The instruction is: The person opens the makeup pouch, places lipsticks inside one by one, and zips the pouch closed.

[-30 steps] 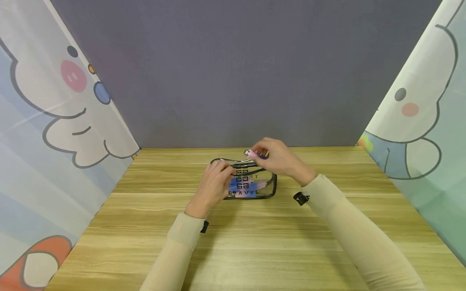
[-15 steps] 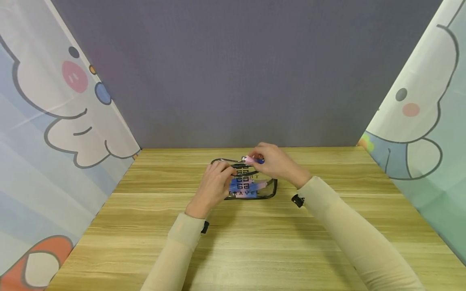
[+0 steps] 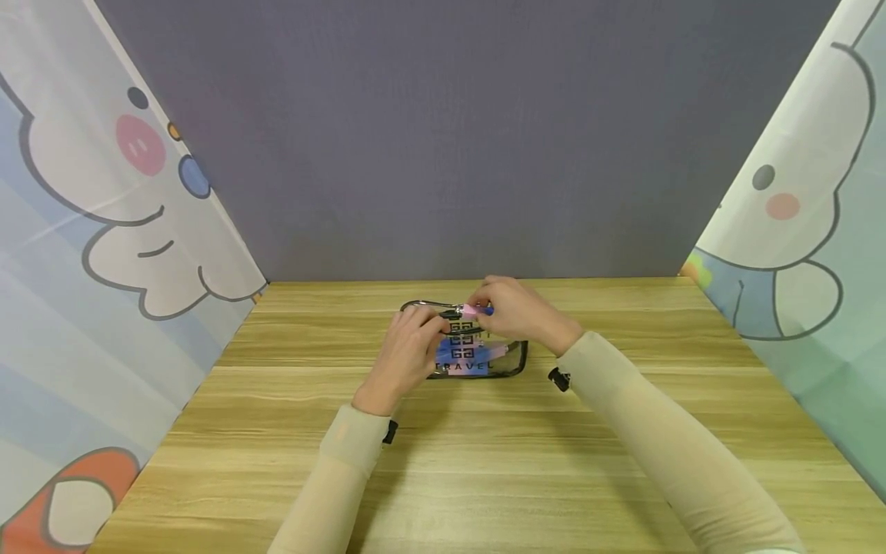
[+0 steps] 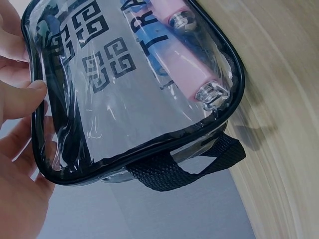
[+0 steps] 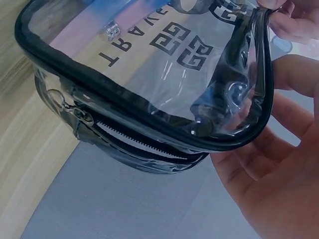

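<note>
A clear travel bag (image 3: 514, 363) with black piping and black lettering stands on the wooden table. My left hand (image 3: 408, 350) grips its upper left edge, with the thumb (image 4: 22, 99) on the piping in the left wrist view. My right hand (image 3: 515, 312) pinches a pink-and-blue tube (image 3: 472, 310) with a shiny silver end, lying sideways at the bag's top opening. Inside the bag are more such tubes, one with a faceted cap (image 4: 212, 94). In the right wrist view, a zipper (image 5: 139, 143) runs along the bag's side; the tube's grip is mostly hidden there.
A black strap handle (image 4: 164, 172) sticks out from the bag's end. The wooden table (image 3: 443, 477) reaches a grey panel (image 3: 443, 138) behind the bag. Cartoon-printed cloths (image 3: 55, 308) hang on both sides.
My right hand has moved down and slightly left, bringing the tube from above the bag to its top opening. My left hand has kept its hold on the bag's edge.
</note>
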A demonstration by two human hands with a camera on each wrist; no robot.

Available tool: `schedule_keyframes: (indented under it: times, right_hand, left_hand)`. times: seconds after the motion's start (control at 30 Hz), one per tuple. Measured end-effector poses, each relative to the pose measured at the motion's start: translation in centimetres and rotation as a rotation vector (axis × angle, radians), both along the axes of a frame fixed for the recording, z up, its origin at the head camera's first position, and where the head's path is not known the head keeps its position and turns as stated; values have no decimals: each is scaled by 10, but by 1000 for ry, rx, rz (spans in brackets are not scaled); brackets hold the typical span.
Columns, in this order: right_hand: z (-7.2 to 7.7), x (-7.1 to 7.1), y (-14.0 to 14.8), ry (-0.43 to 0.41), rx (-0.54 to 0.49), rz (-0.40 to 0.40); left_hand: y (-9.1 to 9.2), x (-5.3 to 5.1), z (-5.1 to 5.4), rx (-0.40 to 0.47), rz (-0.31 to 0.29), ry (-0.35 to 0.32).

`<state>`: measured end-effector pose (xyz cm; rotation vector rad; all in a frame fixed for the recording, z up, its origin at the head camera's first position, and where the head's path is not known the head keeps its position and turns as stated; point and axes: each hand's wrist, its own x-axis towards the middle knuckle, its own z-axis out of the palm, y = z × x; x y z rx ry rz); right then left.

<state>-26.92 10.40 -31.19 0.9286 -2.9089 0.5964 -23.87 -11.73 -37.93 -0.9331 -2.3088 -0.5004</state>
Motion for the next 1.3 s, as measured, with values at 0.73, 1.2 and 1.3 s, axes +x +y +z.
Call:
schedule_keyframes:
  times: [0.73,1.2,1.3]
  right_hand:
    - [1,10,36,1,-249,-71]
    - [-21,15,60,-61,-397,-180]
    - [-30,15,64,-54,-413,-189]
  left_hand:
    - [1,0,0,2,10,18]
    - [1,1,0,2,22,6]
    - [1,1,0,2,23,3]
